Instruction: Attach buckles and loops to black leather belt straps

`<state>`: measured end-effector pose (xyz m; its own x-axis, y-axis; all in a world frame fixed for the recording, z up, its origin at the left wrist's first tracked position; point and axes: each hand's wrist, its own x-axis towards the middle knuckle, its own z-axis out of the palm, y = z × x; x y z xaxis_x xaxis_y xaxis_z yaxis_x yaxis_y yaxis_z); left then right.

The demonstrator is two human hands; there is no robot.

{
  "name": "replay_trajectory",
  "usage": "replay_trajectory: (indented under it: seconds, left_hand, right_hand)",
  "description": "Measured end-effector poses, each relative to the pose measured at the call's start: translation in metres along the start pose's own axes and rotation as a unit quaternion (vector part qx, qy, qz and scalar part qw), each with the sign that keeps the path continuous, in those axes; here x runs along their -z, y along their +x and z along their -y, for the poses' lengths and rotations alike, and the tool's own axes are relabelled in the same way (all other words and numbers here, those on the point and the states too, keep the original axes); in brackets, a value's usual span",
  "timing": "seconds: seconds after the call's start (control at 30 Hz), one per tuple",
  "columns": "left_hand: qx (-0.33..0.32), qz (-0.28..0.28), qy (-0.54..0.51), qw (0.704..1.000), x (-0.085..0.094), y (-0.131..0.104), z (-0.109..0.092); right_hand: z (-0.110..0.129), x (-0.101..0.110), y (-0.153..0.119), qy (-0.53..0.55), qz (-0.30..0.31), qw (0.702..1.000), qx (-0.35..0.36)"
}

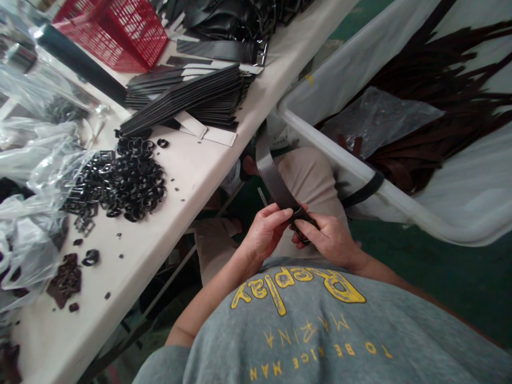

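Observation:
A dark leather belt point(276, 178) hangs over my lap, curving up and away from my hands. My left hand point(266, 229) pinches the strap near its buckle end, thumb on top. My right hand point(330, 234) grips the same end from the other side, its thumb pressed along the leather. Part of a dark buckle point(300, 237) shows between the two hands; the fingers cover much of it. On the table to the left lies a heap of small black belt loops point(134, 178), with black buckles point(86, 200) beside it.
Stacked black straps point(188, 98) and a red basket point(116, 37) stand farther back on the white table point(192, 181). Plastic bags point(36, 160) lie at its left. A white-lined bin point(332, 152) to my right holds many brown straps point(432, 106).

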<state>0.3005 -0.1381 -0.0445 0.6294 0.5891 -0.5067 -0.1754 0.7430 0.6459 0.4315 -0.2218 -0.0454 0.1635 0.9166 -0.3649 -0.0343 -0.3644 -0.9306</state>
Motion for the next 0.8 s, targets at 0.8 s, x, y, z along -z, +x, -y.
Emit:
replay_trajectory:
  seconds: [0.8]
  left_hand:
    - [-0.025, 0.114, 0.081, 0.99, 0.001, 0.0, -0.002]
  right_hand:
    - [-0.013, 0.009, 0.003, -0.13, 0.005, 0.985, 0.11]
